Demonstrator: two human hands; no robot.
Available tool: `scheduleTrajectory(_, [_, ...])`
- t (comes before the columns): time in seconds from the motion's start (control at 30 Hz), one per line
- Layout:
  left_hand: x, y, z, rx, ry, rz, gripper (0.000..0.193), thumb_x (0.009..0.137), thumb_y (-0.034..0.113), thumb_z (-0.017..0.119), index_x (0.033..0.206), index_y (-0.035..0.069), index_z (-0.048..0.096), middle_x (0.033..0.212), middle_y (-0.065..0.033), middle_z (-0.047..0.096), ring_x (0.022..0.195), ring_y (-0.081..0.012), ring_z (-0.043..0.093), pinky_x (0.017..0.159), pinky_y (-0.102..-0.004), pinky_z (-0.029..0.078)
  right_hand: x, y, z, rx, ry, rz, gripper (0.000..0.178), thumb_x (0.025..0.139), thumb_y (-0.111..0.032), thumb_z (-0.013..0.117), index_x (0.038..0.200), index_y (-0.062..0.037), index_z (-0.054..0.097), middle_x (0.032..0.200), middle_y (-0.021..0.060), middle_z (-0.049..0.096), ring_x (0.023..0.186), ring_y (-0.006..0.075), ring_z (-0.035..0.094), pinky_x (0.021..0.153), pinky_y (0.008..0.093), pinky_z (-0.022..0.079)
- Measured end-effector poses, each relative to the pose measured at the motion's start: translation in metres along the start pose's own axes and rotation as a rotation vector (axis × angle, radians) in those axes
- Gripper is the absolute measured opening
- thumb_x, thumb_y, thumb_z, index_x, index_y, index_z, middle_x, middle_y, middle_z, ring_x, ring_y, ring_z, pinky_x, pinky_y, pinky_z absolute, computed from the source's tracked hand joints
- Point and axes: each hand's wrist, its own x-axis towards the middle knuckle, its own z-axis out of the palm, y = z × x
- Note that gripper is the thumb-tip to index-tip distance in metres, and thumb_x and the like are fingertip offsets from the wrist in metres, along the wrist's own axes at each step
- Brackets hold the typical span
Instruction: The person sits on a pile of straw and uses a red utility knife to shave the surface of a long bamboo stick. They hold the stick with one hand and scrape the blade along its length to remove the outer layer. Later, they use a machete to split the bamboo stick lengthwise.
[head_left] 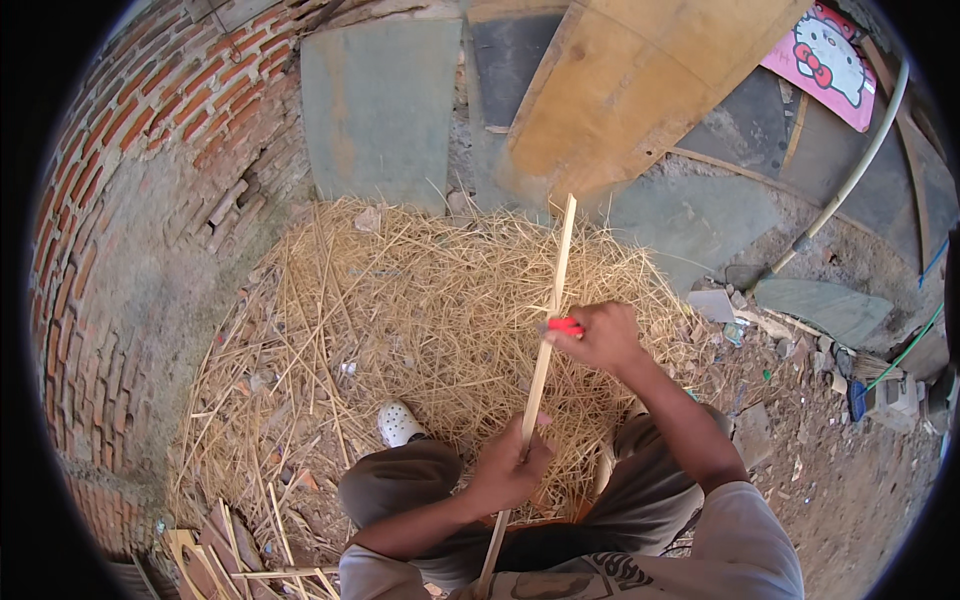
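A long, pale bamboo strip point(563, 250) slants from my lap up and away over the straw-coloured shavings. My left hand point(508, 468) is closed round its lower part, near my knees. Higher up, my right hand point(605, 335) grips a red-handled knife point(566, 327), held against the strip at about its middle. Most of the blade is hidden or too small to make out. A thin curl stands off the strip just above the knife. The lower end of the strip passes over my lap, in front of my shirt.
A thick heap of thin shavings point(430, 290) covers the ground before me. A brick wall point(120, 190) rises on the left. Grey slabs point(385, 110) and a brown board point(640, 80) lean at the back. A pale pipe point(860, 170), rubble and split wood pieces point(205, 555) lie around.
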Motion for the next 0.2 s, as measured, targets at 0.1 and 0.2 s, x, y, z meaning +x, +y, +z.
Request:
scheduleTrajectory(0.1, [-0.007, 0.002, 0.008, -0.123, -0.090, -0.098, 0.038, 0.092, 0.000, 0.058, 0.126, 0.007, 0.044, 0.067, 0.0037, 0.042, 0.061, -0.0056, 0.043, 0.059, -0.0244, 0.039, 0.016, 0.028, -0.001, -0.068, -0.001, 0.134, 0.061, 0.080, -0.071, 0.055, 0.062, -0.0138, 0.066, 0.048, 0.0067, 0.055, 0.045, 0.0254, 0.059, 0.046, 0.0375, 0.045])
scheduleTrajectory(0.2, [-0.004, 0.011, -0.004, -0.029, -0.105, -0.137, 0.039, 0.092, 0.003, 0.060, 0.127, 0.008, 0.044, 0.072, 0.0018, 0.045, 0.063, -0.0059, 0.045, 0.058, -0.0230, 0.040, 0.012, 0.016, -0.002, -0.011, -0.054, 0.046, 0.061, 0.082, -0.072, 0.053, 0.062, -0.0152, 0.066, 0.048, 0.0059, 0.057, 0.045, 0.0242, 0.060, 0.047, 0.0388, 0.046])
